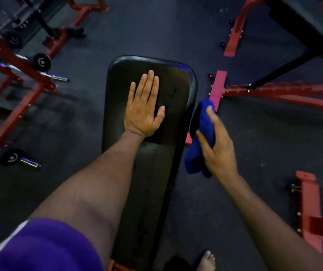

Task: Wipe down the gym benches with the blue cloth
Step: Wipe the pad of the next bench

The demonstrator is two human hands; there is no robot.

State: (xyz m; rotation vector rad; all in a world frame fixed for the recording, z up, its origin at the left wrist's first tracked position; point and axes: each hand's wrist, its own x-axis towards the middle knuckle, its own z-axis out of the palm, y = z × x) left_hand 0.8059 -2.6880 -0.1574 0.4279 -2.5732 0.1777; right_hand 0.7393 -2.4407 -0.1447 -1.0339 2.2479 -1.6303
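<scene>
Fingers of the left hand point(144, 106) lie straight and flat, palm down on the black padded bench point(152, 122) near its far rounded end. Off the bench's right edge, the right hand point(216, 145) grips the blue cloth point(199, 137), fingers and thumb curled round its bunched folds; whether the cloth touches the pad's side I cannot tell. Dark rubber floor point(137, 32) spreads around, with red steel frames point(274, 92) to the right and a red rack point(20, 67) carrying chrome-tipped bars to the left. A purple sleeve point(45, 249) shows lower left.
</scene>
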